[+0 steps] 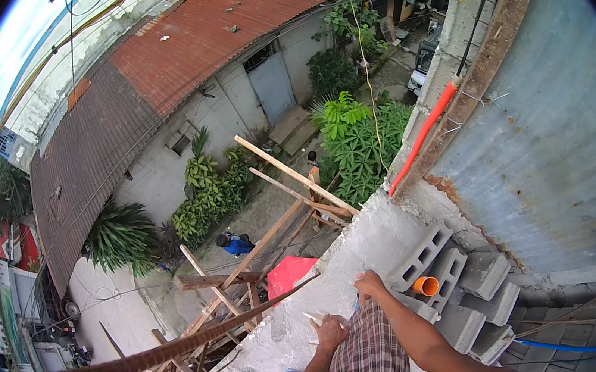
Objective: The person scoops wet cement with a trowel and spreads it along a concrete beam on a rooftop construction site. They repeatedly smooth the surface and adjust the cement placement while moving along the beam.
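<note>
So the thin, pale, stick-like piece (312, 317) is sitting right at the fingertips of the left hand (330, 331), poking out to the left, over the rough whitish-grey concrete wall top (355, 246). Left fingers are bending; can't tell if they're actually pinching it. Right hand (369, 286) is resting further forward, fingers curling in, with a small blue sliver (357, 303) showing just beside it. Can't tell what it's gripping, if anything. Right forearm is angling up from lower right, the left one's coming up shorter, both flanking the brown-and-white checked cloth shorts (368, 350). Grey hollow concrete blocks (440, 261) are stacking up right of the right hand.
</note>
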Motion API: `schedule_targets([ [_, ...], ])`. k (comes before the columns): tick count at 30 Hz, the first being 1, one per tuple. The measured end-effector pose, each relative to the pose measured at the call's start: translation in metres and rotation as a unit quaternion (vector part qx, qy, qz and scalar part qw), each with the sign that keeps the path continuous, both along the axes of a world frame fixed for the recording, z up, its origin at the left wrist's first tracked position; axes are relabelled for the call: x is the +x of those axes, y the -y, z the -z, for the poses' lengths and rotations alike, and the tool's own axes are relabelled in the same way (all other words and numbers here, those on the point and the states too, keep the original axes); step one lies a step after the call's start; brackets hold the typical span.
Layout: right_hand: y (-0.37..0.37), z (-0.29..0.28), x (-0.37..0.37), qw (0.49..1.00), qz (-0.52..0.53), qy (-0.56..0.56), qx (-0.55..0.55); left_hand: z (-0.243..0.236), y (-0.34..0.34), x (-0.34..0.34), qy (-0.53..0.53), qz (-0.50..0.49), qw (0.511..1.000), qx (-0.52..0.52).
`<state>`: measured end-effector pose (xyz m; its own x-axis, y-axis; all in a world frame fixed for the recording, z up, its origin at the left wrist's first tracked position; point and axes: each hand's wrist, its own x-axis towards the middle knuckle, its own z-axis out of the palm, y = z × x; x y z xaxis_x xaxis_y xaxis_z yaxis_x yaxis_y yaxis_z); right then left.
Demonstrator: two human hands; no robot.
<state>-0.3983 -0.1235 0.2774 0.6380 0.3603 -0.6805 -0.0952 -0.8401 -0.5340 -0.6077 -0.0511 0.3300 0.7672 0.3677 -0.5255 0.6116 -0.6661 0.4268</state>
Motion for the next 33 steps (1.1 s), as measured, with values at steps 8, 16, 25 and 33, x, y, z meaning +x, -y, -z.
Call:
schedule_targets([
  [8,0.002,-0.040,-0.100,0.891,0.355,-0.203,0.198,-0.034,-0.008,-0.006,-0.062,-0.029,0.998,0.018],
  [16,0.009,-0.025,-0.080,0.953,0.247,-0.118,0.134,-0.028,0.007,-0.038,-0.063,-0.202,0.977,0.020],
  [25,-0.005,-0.053,-0.080,0.982,0.106,-0.145,-0.057,-0.024,0.013,-0.101,0.053,-0.295,0.954,0.014],
  [33,-0.022,-0.085,-0.075,0.941,0.251,-0.229,0.004,-0.037,-0.009,-0.101,0.034,-0.295,0.949,-0.108],
])
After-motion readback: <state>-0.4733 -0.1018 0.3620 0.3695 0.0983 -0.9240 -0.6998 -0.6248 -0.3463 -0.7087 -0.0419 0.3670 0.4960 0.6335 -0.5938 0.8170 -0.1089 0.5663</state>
